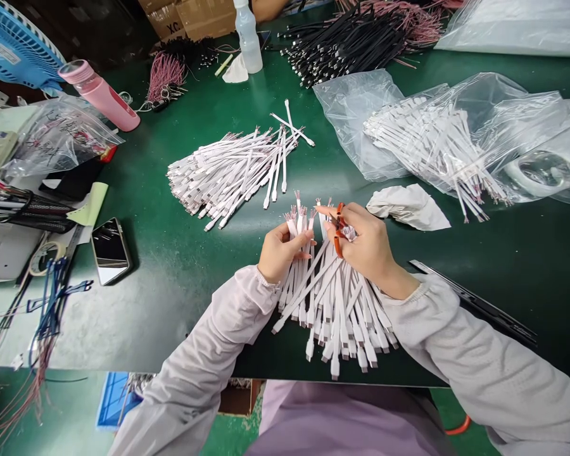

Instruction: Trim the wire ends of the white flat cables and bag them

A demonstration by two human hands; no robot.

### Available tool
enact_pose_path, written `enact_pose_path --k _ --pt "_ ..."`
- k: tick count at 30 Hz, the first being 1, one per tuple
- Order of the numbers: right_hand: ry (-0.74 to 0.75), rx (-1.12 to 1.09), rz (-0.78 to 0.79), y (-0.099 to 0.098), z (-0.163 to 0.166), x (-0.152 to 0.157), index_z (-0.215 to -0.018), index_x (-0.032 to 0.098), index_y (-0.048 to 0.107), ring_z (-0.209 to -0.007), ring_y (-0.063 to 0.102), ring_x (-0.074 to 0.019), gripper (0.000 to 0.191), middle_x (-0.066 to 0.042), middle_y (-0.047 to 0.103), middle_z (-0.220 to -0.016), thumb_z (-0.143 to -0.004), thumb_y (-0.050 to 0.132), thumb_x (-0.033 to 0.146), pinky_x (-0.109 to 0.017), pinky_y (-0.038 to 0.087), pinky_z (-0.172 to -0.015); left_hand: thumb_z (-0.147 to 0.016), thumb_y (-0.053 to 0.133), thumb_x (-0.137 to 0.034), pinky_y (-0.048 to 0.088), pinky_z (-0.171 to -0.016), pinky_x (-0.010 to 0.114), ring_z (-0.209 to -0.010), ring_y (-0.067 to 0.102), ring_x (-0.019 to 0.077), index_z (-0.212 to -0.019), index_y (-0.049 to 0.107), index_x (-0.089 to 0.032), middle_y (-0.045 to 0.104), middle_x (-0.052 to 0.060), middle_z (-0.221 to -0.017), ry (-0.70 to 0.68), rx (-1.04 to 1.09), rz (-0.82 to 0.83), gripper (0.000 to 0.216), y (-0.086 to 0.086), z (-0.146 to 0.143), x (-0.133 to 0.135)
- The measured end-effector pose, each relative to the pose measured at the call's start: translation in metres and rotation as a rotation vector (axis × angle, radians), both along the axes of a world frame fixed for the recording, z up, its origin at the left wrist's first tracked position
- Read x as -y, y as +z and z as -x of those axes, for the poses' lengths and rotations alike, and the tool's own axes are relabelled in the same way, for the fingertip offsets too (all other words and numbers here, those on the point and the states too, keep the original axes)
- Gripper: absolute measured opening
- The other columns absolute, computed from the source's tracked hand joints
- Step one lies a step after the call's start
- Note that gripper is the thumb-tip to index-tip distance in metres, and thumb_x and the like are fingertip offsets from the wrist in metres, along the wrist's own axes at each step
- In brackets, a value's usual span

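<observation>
Recording from nearest outward, a fanned bundle of white flat cables (335,316) is found on the green bench mat (180,304), with pink wire ends exposed at its far end. Pale sleeves (194,380) are worn on both forearms. The upper part of the bundle is gripped by the left hand (282,253), its fingers curled over the strands. A pair of orange-handled snips (338,229) is held closed in the right hand (361,244), just beside the pink ends; contact with the wires cannot be confirmed.

A crumpled white sheet (408,208) and a long black strip (475,301) are noted to the right of the hands. A smartphone (110,251), a tape roll (47,256) and blue wires (52,304) are located to the left. Farther ahead, a second pile of white flat cables (230,174) is observed beside a clear plastic bag of cables (437,139). A pink bottle (99,95), a clear bottle (247,38), pink wires (166,76) and a pile of black cables (346,47) are recorded at the far side, with a blue fan (14,44) and a cardboard box (185,19) beyond.
</observation>
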State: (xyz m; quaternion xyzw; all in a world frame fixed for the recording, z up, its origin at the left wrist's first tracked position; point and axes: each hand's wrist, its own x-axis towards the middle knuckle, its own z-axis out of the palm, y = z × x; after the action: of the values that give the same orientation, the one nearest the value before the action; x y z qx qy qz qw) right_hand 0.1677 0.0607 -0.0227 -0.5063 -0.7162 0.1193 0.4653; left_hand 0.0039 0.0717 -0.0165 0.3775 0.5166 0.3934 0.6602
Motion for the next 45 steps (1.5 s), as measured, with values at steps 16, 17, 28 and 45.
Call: enact_pose_path --k 16,17,28,45 --pt "0.02 -0.067 0.085 0.008 0.001 0.002 -0.103 0.021 0.071 -0.068 0.055 -0.0163 0.023 -0.002 0.054 -0.075 -0.085 0.057 0.019 -0.029 0.048 -0.064 -0.059 0.084 -0.035 0.046 -0.048 0.018 -0.075 0.066 0.0161 -0.085 0.064 -0.015 0.065 0.001 -0.078 0.002 0.023 0.002 0.039 0.002 -0.001 0.0" --pt "0.017 -0.077 0.083 0.007 0.001 0.002 -0.102 0.021 0.071 -0.068 0.055 -0.0162 0.021 -0.002 0.054 -0.075 -0.085 0.058 0.019 -0.029 0.047 -0.064 -0.059 0.084 -0.035 0.046 -0.047 0.018 -0.074 0.066 0.0161 -0.085 0.064 -0.015 0.065 0.001 -0.078 0.003 0.025 0.0 0.039 0.002 -0.001 0.0" --pt "0.179 -0.468 0.561 0.028 0.008 0.017 -0.094 0.02 0.06 -0.063 0.058 -0.0144 0.023 0.002 0.055 -0.07 -0.083 0.065 0.04 -0.03 0.049 -0.065 -0.06 0.083 -0.038 0.047 -0.047 0.018 -0.064 0.058 0.0103 -0.086 0.065 -0.014 0.061 -0.001 -0.076 0.016 0.053 -0.065 0.04 0.001 0.0 0.0" --pt "0.42 -0.92 1.09 0.032 0.028 0.033 -0.047 0.019 0.047 -0.037 0.045 -0.0099 0.043 0.003 0.046 -0.041 -0.078 0.068 0.04 -0.026 0.047 -0.043 -0.064 0.081 -0.035 0.048 -0.045 0.019 -0.06 0.056 0.0095 -0.106 0.068 -0.018 0.062 -0.001 -0.079 0.037 0.059 -0.071 0.048 -0.006 -0.001 -0.001"
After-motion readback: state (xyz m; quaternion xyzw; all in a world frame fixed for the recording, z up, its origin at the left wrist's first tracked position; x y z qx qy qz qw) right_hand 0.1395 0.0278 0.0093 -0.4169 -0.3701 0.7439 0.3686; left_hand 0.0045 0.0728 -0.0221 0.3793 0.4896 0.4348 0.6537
